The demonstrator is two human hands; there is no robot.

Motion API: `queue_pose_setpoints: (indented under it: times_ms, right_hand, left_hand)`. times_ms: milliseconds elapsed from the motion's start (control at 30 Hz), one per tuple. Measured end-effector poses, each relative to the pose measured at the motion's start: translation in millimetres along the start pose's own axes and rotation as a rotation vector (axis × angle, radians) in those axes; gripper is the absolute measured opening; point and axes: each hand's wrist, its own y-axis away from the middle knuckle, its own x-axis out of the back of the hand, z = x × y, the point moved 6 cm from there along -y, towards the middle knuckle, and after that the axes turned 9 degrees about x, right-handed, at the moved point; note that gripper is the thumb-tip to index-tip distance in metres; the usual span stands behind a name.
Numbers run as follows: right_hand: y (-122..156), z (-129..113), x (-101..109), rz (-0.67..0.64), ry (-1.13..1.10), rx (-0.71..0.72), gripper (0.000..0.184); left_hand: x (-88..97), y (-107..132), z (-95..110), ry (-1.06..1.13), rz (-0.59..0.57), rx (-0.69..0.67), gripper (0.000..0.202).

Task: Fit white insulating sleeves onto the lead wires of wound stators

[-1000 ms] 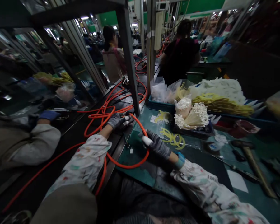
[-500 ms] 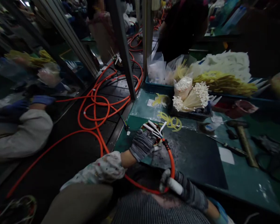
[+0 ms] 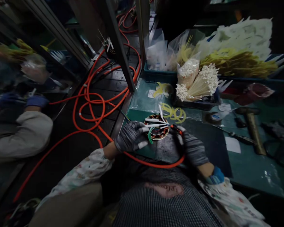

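Observation:
My left hand [image 3: 130, 140], in a grey glove with white fingertips, grips the left side of a round wound coil [image 3: 158, 130] with copper windings and several white sleeved leads sticking up. My right hand [image 3: 191, 146], also gloved, is closed round the orange cable [image 3: 156, 164] just where it meets the coil's right side. The cable loops under both hands along the near edge of the dark mat [image 3: 198, 148]. The coil sits low over the mat at the bench's front left.
Orange cables [image 3: 92, 104] coil on the dark conveyor to the left. Another person's sleeve and blue glove [image 3: 36, 101] are at far left. Behind the coil lie yellow ties [image 3: 172, 113], a bundle of white-tipped sleeves [image 3: 198, 85], bags, a hammer [image 3: 252, 124] and hand tools at right.
The camera tilted down. My left hand brought the coil from the conveyor onto the mat. My right hand slid along the orange cable up to the coil.

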Motion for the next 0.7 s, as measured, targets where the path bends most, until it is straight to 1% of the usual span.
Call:
queue_pose_setpoints:
  times_ms: [67,100,167,200,267,333,400,467,533,567,633,700]
  right_hand:
    - [-17,-21,1,0.086,0.044,0.151,0.04]
    - [-24,-34,1,0.114,0.066,0.238,0.037]
    - [-34,-58,0,0.11,0.067,0.373,0.031]
    - [-39,-68,-1,0.094,0.051,0.416,0.031]
    - [-46,-78,0,0.063,-0.019,0.454,0.033]
    - [-50,-78,2,0.045,-0.144,0.43,0.031]
    - [-53,-72,2,0.049,-0.287,0.361,0.02]
    - [-52,-64,0,0.085,-0.388,0.292,0.013]
    - [-50,-58,-1,0.126,-0.467,0.255,0.013]
    - [-48,-55,0,0.135,-0.501,0.248,0.013]
    - [-43,-47,9,0.173,-0.547,0.222,0.011]
    - [-37,-36,33,0.261,-0.513,0.167,0.016]
  left_hand:
    - [-11.6,2,-1,-0.038,-0.011,-0.021,0.044]
    - [-16.4,3,-1,-0.053,-0.001,0.006,0.044]
    - [-23.0,4,-1,-0.024,0.026,0.097,0.036]
    - [-24.5,4,-1,0.024,0.042,0.142,0.03]
    - [-24.8,3,0,0.142,0.071,0.198,0.017]
    - [-24.2,-1,5,0.239,0.068,0.212,0.01]
    - [-23.2,-9,14,0.285,0.058,0.15,0.014]
    - [-22.1,-19,25,0.302,0.089,0.058,0.018]
    - [-24.8,-30,34,0.337,0.12,0.01,0.017]
    - [-27.7,-36,37,0.372,0.127,0.013,0.017]
    - [-35.6,-48,42,0.449,0.113,0.03,0.02]
    - [-45.1,-60,47,0.471,0.04,0.048,0.023]
